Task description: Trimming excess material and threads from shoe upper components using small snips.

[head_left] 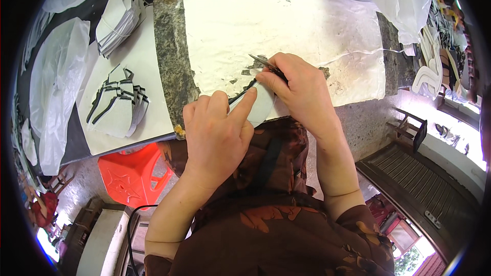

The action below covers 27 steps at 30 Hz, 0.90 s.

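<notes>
My right hand (305, 89) is closed around a slim, dark metal tool (266, 62) that looks like small scissors or snips. Its pointed end sticks out to the upper left. Beneath the same hand lies a pale grey-white cut piece (263, 105) with a black strip along its edge, at the near edge of the table. My left hand (217, 130) grips this piece from the left, its index finger pressed along the black strip. The tips of the right fingers touch the piece's upper corner. Most of the tool's handle is hidden by the palm.
A worn white sheet (286, 25) covers the tabletop. To the left lie a fanned stack of black-edged pieces (118, 103), a tied bundle of pale pieces (118, 23) and a clear plastic bag (59, 87). A red plastic stool (130, 174) stands below; white shapes (429, 69) hang at right.
</notes>
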Available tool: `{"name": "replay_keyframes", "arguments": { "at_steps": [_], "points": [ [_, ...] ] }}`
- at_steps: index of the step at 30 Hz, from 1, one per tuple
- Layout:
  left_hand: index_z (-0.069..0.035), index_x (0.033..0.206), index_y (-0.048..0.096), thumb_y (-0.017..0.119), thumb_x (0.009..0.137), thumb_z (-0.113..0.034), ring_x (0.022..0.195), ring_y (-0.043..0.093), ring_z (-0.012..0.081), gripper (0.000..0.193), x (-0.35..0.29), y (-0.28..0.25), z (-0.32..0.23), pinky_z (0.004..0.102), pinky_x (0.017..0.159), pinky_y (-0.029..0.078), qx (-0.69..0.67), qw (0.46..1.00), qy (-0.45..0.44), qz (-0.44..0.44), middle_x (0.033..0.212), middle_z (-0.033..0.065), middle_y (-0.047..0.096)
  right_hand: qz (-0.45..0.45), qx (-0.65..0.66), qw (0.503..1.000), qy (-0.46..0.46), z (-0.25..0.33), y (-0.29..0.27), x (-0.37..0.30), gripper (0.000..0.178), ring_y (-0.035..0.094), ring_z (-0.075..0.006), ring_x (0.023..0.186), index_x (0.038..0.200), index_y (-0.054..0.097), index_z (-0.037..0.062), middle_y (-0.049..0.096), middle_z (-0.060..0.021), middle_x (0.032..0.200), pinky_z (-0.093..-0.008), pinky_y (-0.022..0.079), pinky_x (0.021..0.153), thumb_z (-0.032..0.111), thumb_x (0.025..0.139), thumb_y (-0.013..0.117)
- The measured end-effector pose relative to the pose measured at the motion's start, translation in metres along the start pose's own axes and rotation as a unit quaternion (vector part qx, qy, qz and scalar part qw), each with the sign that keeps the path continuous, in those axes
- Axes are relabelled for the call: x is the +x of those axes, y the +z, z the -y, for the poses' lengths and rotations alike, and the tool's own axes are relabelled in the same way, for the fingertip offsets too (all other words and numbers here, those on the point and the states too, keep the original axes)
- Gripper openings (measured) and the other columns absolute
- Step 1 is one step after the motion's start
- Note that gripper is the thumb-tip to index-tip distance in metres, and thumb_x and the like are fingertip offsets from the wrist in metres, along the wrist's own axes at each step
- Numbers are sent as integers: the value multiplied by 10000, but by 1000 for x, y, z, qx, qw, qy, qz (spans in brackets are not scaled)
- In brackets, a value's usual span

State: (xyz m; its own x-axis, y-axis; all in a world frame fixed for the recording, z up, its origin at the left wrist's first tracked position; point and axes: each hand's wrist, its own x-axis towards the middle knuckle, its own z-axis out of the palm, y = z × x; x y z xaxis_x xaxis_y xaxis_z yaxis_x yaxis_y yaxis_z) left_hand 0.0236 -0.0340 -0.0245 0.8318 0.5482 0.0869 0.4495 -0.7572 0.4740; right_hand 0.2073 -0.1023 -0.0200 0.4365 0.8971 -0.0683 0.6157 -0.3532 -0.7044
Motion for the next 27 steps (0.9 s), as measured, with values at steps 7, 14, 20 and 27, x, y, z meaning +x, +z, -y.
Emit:
{"name": "replay_keyframes", "arguments": {
  "at_steps": [7, 14, 20, 27],
  "points": [
    [-177, 1281, 707, 679, 802, -122, 801, 508, 242, 483, -3, 4, 1, 411, 786, 382, 1, 1000, 2, -4, 838, 45, 451, -6, 13, 999, -29, -5, -1, -3, 202, 641, -299, 768, 949, 664, 5, 660, -136, 848, -371, 512, 702, 188, 910, 742],
    [-170, 1185, 764, 736, 757, -94, 765, 514, 200, 436, -16, 14, 6, 382, 792, 384, -22, 996, 11, -89, 808, 13, 455, -23, 38, 998, -35, -6, 4, -5, 160, 644, -293, 780, 951, 670, 11, 664, -124, 853, -360, 513, 704, 139, 895, 749],
    [-162, 1174, 765, 734, 763, -86, 758, 514, 197, 419, -12, 13, 2, 374, 788, 385, -18, 996, 3, -84, 805, 11, 454, -39, 25, 993, -113, -15, 2, -9, 144, 638, -294, 723, 926, 657, 48, 651, -102, 832, -364, 505, 632, 130, 871, 761],
    [-153, 1170, 761, 733, 770, -90, 760, 518, 198, 406, -11, 11, 3, 376, 778, 382, -27, 997, -1, -65, 801, 12, 453, -17, 12, 984, -179, -20, -1, -12, 209, 636, -275, 697, 947, 662, 34, 639, -102, 812, -349, 498, 610, -19, 769, 758]
  ]
}}
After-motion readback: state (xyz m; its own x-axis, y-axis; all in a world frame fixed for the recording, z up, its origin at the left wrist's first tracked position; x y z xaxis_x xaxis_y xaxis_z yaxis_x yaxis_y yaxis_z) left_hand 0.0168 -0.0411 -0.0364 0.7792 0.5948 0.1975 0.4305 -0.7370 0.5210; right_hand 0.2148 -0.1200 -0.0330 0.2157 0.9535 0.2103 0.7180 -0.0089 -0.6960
